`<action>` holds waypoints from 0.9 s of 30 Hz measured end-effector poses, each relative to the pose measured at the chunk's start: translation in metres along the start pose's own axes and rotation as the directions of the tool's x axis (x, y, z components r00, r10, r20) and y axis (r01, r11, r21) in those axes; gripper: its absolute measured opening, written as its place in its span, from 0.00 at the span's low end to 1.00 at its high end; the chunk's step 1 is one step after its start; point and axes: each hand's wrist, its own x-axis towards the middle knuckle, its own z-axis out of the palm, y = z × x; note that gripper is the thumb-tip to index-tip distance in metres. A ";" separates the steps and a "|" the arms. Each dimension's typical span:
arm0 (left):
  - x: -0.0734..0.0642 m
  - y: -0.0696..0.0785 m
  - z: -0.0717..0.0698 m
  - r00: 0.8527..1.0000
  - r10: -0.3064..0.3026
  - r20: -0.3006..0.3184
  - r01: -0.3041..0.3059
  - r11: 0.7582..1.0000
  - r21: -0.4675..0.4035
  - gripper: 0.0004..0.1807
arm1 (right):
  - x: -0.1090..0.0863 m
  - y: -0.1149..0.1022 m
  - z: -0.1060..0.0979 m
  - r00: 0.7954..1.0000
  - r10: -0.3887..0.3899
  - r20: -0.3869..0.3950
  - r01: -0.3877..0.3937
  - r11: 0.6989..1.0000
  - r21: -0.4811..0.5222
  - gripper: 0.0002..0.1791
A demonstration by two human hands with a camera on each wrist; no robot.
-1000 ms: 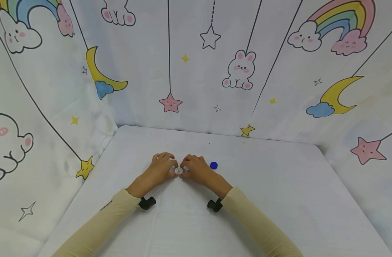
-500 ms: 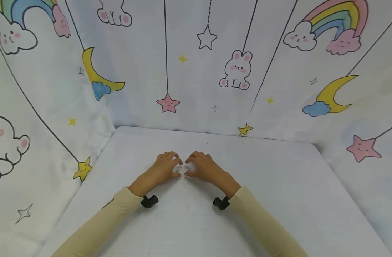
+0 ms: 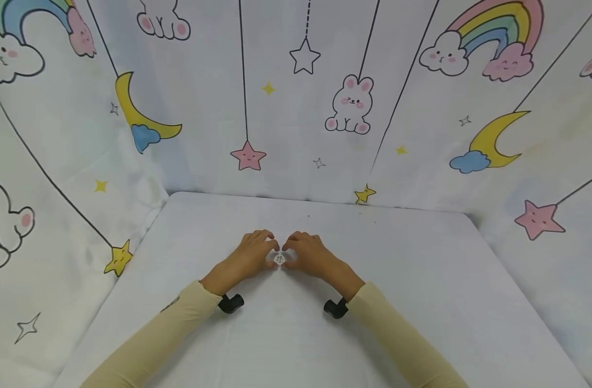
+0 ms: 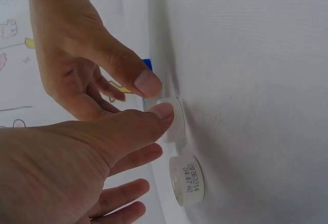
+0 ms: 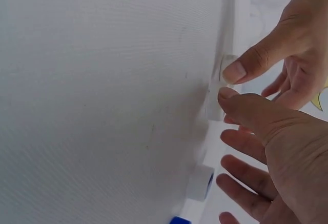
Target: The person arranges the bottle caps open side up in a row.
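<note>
A small white bottle cap [image 3: 279, 260] sits on the tabletop between both hands, its round face showing dark marks. My left hand [image 3: 249, 256] and right hand [image 3: 311, 256] curl in from either side, thumbs and index fingers close round it. In the left wrist view, my left thumb lies on the white cap's side [image 4: 177, 126], with the right thumb just beyond. The right wrist view shows the right thumb at the same cap [image 5: 215, 107]. Another white cap [image 4: 187, 180], with a printed date, stands beside the left fingers.
On the right hand's side are a white cap with a blue inside [image 5: 201, 183] and a blue cap [image 5: 180, 220]. The white tabletop [image 3: 276, 334] meets a cartoon-printed backdrop [image 3: 199, 97]. A black wrist camera [image 3: 231, 303] hangs at the left wrist.
The hands moved apart, then drew together again around the cap. The blue cap, visible right of the right hand a second ago, is hidden in the head view now. The head view shifted slightly.
</note>
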 end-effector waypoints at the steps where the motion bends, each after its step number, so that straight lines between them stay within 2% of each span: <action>1: 0.000 0.000 0.000 1.000 -0.001 0.001 0.001 1.000 0.000 0.20 | 0.000 0.000 0.001 1.000 0.001 0.001 -0.001 1.000 -0.003 0.20; 11: 0.002 0.001 0.004 1.000 -0.009 0.019 0.009 1.000 -0.018 0.15 | 0.001 -0.003 0.005 1.000 0.015 -0.004 -0.016 1.000 -0.012 0.17; 18: 0.001 -0.001 0.005 1.000 0.004 0.001 -0.004 1.000 -0.016 0.13 | 0.002 -0.006 0.005 1.000 0.007 -0.007 -0.007 0.999 -0.040 0.15; 27: 0.001 -0.002 0.007 1.000 0.012 -0.017 -0.012 1.000 -0.015 0.13 | 0.003 -0.004 0.011 0.999 -0.017 -0.029 0.017 0.999 -0.029 0.13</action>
